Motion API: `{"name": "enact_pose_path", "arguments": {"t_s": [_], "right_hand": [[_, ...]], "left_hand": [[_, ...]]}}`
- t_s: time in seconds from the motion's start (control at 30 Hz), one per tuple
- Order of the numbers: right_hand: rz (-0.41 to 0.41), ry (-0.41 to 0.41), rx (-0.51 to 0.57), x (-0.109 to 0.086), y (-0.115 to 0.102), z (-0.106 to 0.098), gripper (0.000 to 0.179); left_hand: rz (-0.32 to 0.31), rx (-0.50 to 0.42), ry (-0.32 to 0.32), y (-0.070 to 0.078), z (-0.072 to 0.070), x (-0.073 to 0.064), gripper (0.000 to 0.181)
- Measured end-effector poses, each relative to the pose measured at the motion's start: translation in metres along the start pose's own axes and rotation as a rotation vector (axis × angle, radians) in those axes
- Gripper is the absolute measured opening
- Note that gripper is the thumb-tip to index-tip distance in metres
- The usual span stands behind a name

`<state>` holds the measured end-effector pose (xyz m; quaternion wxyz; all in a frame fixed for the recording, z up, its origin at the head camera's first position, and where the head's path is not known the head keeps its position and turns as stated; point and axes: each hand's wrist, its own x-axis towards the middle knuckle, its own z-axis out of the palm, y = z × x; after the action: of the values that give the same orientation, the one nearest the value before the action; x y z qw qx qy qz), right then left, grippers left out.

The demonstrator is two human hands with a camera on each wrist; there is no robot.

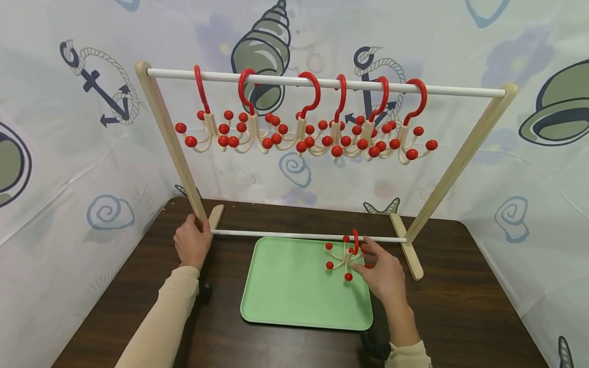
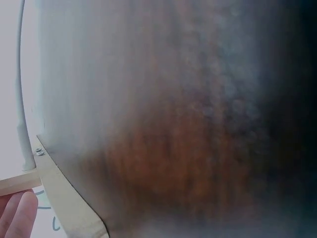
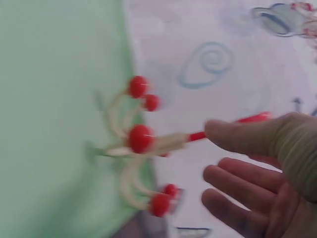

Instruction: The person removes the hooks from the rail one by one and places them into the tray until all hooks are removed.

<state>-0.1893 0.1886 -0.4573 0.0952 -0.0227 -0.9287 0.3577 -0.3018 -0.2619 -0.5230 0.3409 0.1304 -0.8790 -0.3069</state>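
Note:
A wooden hanger [image 1: 348,258] with curved arms, red ball tips and a red hook stands upright on the right part of a green tray [image 1: 299,286]. My right hand [image 1: 382,271] is at its right side, thumb and fingers spread apart around it. In the right wrist view, the thumb [image 3: 237,136] overlaps the red hook while the other fingers stay below it. At the left end of the rack, my left hand [image 1: 193,243] grips the foot of the wooden left post [image 1: 172,140]. Its fingertips [image 2: 22,213] show behind the post in the left wrist view.
Several like hangers [image 1: 301,130] hang by red hooks from the white top rail [image 1: 460,91]. The lower white rail [image 1: 244,233] runs along the tray's back edge. The rack's right foot [image 1: 409,250] rests on the dark table [image 1: 460,306]. A patterned cloth [image 1: 529,153] covers the walls behind.

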Motion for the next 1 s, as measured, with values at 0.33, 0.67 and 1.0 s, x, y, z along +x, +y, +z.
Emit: {"name": "enact_pose_path", "arguments": {"t_s": [0.33, 0.67, 1.0], "right_hand": [[-0.202, 0.008, 0.153, -0.017, -0.034, -0.075, 0.083], [-0.396, 0.407, 0.221, 0.001, -0.075, -0.135, 0.043], [-0.313, 0.582, 0.178, 0.058, -0.111, -0.159, 0.044]], "left_hand": [[0.002, 0.009, 0.021, 0.001, -0.004, -0.002, 0.02], [0.009, 0.015, 0.003, 0.004, -0.005, 0.0, 0.02], [0.013, 0.011, -0.006, 0.002, -0.004, 0.0, 0.02]]}}
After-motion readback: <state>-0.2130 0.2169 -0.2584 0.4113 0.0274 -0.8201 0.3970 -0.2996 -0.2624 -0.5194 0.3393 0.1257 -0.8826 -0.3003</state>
